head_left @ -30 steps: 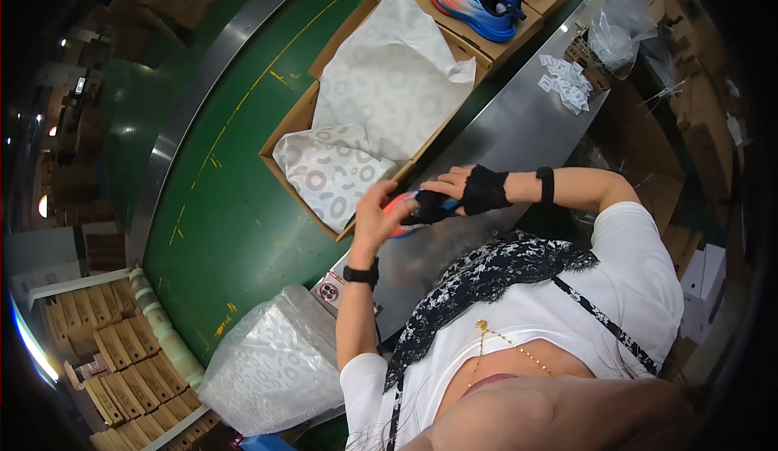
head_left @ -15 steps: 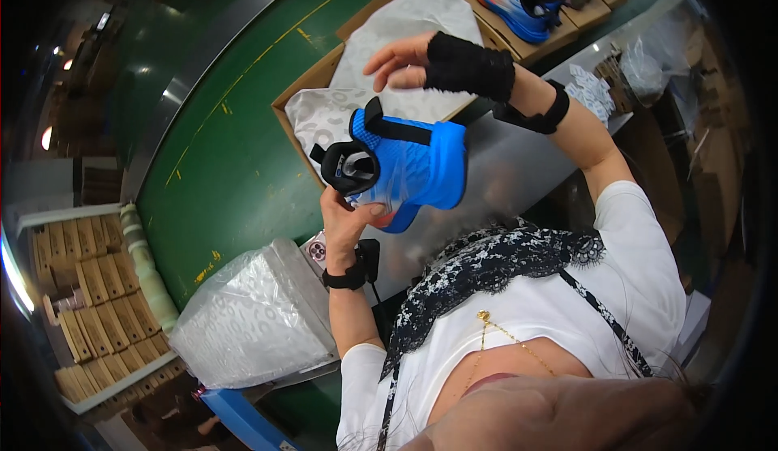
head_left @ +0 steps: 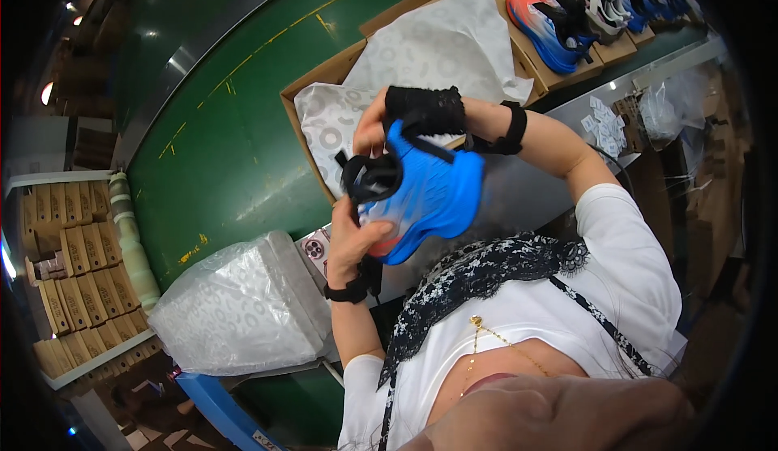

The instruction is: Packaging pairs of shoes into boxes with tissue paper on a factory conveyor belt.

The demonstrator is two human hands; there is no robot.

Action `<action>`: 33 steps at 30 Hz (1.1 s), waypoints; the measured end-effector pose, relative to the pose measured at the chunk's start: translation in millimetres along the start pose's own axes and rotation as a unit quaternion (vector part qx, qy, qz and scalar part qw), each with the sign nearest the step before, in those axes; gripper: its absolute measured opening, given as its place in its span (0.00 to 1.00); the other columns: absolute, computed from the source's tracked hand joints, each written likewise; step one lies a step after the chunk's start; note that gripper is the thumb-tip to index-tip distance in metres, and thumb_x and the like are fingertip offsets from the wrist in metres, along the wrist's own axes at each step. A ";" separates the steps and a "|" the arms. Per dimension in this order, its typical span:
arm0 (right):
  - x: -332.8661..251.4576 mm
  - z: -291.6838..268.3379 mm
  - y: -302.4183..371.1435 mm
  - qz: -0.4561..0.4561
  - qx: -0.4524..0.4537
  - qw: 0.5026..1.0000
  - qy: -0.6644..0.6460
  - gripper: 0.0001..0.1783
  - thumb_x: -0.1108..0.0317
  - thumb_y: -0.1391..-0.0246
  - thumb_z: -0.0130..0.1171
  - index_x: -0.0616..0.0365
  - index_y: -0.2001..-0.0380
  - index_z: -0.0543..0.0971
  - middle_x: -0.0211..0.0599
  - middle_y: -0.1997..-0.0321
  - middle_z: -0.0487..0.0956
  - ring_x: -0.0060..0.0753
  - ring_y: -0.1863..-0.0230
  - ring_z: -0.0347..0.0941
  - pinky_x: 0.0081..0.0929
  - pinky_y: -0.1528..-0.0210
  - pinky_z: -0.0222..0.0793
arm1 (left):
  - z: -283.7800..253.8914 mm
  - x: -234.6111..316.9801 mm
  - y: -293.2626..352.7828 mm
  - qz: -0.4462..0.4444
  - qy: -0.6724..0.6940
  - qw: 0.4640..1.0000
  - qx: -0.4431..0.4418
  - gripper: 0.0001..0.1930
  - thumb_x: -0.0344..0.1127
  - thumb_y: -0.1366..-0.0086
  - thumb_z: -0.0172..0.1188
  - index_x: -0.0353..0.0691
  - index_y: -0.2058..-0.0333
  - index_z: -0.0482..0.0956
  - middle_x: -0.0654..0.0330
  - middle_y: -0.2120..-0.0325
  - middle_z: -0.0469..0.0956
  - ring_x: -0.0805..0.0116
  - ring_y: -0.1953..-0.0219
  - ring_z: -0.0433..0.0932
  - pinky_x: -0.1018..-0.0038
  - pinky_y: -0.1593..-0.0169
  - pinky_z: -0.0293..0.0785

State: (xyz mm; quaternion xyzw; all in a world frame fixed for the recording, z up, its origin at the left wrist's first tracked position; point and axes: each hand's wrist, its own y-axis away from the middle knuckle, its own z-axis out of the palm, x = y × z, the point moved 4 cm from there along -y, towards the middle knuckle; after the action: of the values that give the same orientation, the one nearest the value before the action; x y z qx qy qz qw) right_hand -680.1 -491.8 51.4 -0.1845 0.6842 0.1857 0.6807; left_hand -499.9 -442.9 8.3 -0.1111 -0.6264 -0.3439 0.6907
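Observation:
A blue sneaker [head_left: 442, 196] with a black collar, a black strap and a coral patch near the toe is held up before me, tilted, its opening toward the left. My left hand [head_left: 352, 240] grips the toe end, thumb laid along the upper. On the far side, by the collar, my right hand [head_left: 371, 127] curls its fingers down onto the shoe; their tips are partly hidden. A black fuzzy band covers that hand's wrist. Just beyond both hands lies an open cardboard box [head_left: 296, 123] lined with white patterned tissue paper [head_left: 438, 46].
Colourful sneakers [head_left: 551, 29] stand on boxes in a row at the far right. A plastic-wrapped stack of patterned paper [head_left: 243, 309] lies at the left, beside a phone [head_left: 316, 247]. White small tags [head_left: 604, 127] lie to the right. Shelved brown boxes [head_left: 81, 265] stand farther left.
My right hand has come down from above the box to the sneaker's collar. The sneaker has shifted slightly right and nearer in the picture, still in my left hand.

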 end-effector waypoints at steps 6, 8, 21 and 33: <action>100.1 -75.8 -26.0 0.290 0.108 0.806 0.505 0.49 0.52 0.66 0.62 0.61 0.44 0.50 0.47 0.54 0.69 0.46 0.49 0.60 0.47 0.56 0.56 | -62.0 -32.9 2.6 -0.033 0.015 0.980 0.193 0.19 0.34 0.52 0.58 0.31 0.62 0.69 0.62 0.70 0.73 0.76 0.72 0.70 0.81 0.66 0.68; 122.4 -61.2 -39.7 0.216 0.088 0.778 0.584 0.45 0.57 0.63 0.59 0.57 0.43 0.50 0.46 0.56 0.70 0.44 0.47 0.59 0.48 0.55 0.55 | -95.1 -58.2 -10.9 0.019 0.117 0.969 0.217 0.18 0.38 0.44 0.50 0.30 0.60 0.68 0.60 0.68 0.73 0.75 0.70 0.72 0.80 0.65 0.69; 16.0 -75.8 39.7 -0.128 0.335 0.873 0.329 0.15 0.68 0.56 0.51 0.58 0.62 0.69 0.31 0.74 0.73 0.24 0.71 0.70 0.21 0.68 0.65 | -41.7 -93.7 -166.9 -0.146 0.199 0.959 0.137 0.26 0.50 0.39 0.45 0.30 0.54 0.63 0.51 0.57 0.68 0.57 0.56 0.69 0.63 0.54 0.69; 142.7 -7.4 109.7 0.209 0.513 0.812 -0.184 0.26 0.56 0.60 0.57 0.60 0.58 0.68 0.35 0.66 0.73 0.23 0.65 0.67 0.23 0.63 0.63 | -62.5 -82.5 -126.8 -0.095 0.062 0.986 0.123 0.19 0.41 0.39 0.46 0.30 0.58 0.66 0.50 0.62 0.71 0.58 0.57 0.70 0.64 0.57 0.69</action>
State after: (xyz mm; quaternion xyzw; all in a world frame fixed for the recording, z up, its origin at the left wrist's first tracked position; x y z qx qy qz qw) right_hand -742.7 -400.9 -91.0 0.3765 0.5644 -0.0237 0.7342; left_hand -526.8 -545.4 -116.5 0.0562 -0.6278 -0.3341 0.7008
